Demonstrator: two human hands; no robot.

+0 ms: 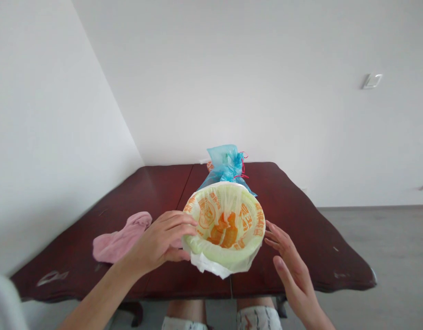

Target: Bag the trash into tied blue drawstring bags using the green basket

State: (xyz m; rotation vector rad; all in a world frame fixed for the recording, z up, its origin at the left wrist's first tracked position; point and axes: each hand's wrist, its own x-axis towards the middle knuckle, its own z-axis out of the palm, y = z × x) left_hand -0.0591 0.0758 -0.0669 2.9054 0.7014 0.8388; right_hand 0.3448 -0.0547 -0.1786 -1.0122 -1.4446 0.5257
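Note:
A pale green round bin (211, 250) stands on the table, lined with a whitish plastic bag (204, 215) printed in orange. The bag is folded down over the rim, and its loose edge hangs outside. Inside the bag, the orange print bunches at the bottom. My left hand (168, 238) is at the bin's left side, fingertips against the lined rim and the thumb lower down, held apart. On the right side, my right hand (290, 266) is open, its fingertips close to the rim; whether they touch it I cannot tell.
Behind the bin lies a blue translucent plastic bag (227, 162) with a red tie, partly hidden by the bin. A pink cloth (123, 238) lies crumpled at the left on the dark red table (293, 220). White walls stand to the left and behind.

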